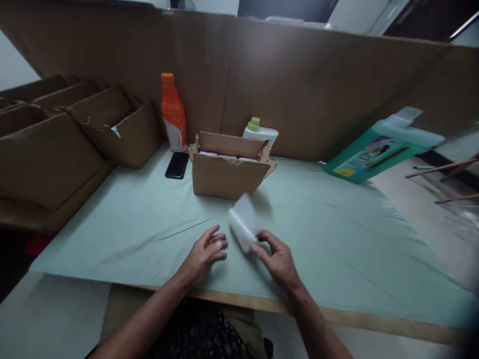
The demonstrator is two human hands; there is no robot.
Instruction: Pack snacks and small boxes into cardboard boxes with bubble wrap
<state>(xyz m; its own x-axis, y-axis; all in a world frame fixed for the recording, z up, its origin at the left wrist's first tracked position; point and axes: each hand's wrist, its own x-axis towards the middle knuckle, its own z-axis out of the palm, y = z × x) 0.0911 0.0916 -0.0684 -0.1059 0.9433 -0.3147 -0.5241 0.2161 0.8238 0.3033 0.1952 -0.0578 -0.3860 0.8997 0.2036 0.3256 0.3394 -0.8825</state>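
My right hand (276,257) pinches the lower end of a folded, translucent white plastic sheet (241,227) between thumb and fingers. The sheet is partly blurred, so its exact kind is unclear. To the left of it, my left hand (205,254) hovers low over the cloth with fingers apart and loosely bent, holding nothing. Just beyond the sheet stands a small open cardboard box (224,175) with its side flaps up. Pale items (230,157) show inside the box near its rim, mostly hidden by the front wall.
A pale green cloth (337,239) covers the table. Behind the box stand an orange bottle (174,112) and a white bottle (261,133) with a green cap. A black phone (177,165) lies left, near cardboard bins (48,154). A green liquid jug (374,149) is right; cardboard (318,85) walls the back.
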